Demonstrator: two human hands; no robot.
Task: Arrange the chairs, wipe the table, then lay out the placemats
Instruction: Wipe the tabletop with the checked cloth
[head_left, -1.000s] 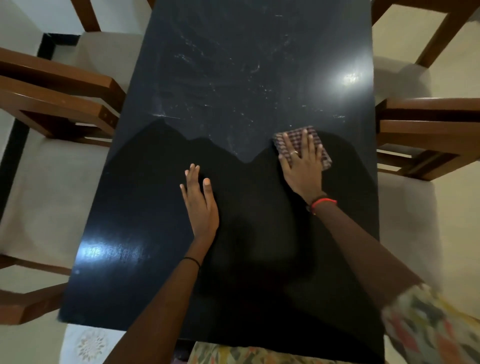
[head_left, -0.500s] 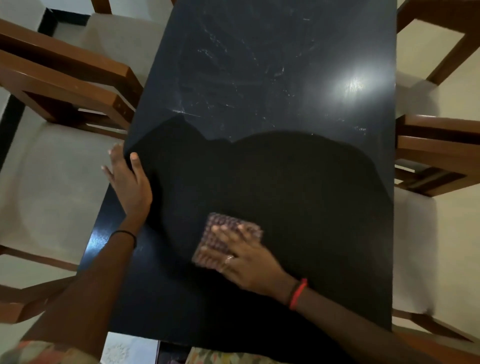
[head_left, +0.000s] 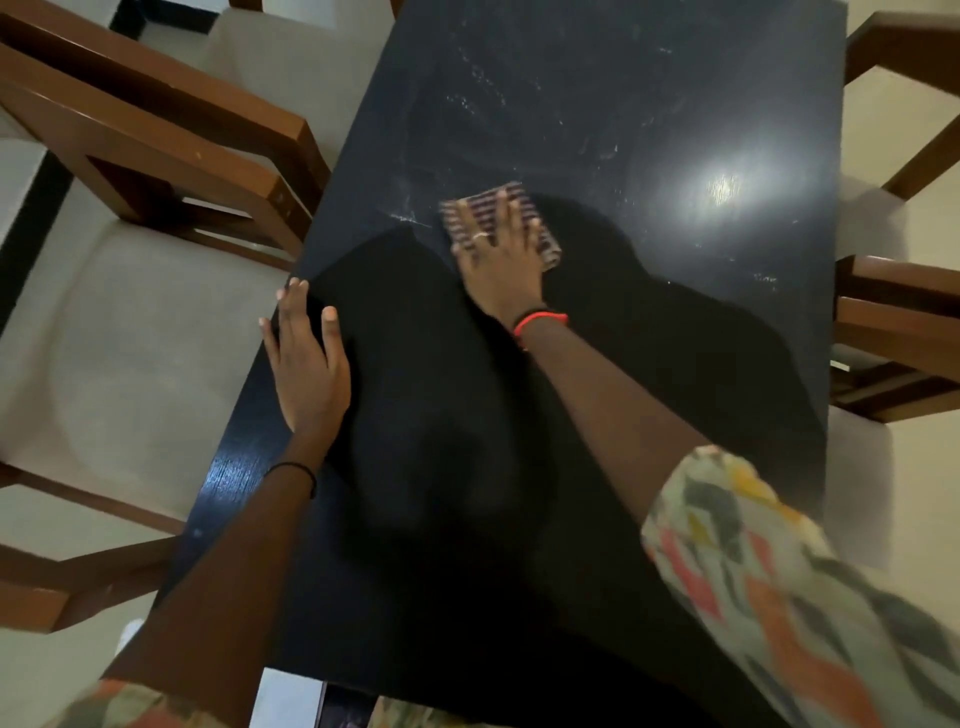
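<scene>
Pale floor tiles (head_left: 930, 519) show, with a black border strip (head_left: 26, 244) at left.

Likely home dining room: table (head_left: 623, 78), chairs (head_left: 156, 130)

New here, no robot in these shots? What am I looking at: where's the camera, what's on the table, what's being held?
There is no machine here. A person works with bare hands, and one wide-angle camera worn on their head looks down at them. All three pictures come from that camera; the last one is the present moment.

The dark glossy surface is a table, with pale smears toward its far end and a lamp's glare. Wooden chairs with pale seats stand on its left and right.

The right hand, wearing a red wristband, presses flat on a checked cloth lying on the table; this looks like wiping. Its fingers are spread, not curled round the cloth. The left hand rests flat near the table's left edge and holds nothing.
</scene>
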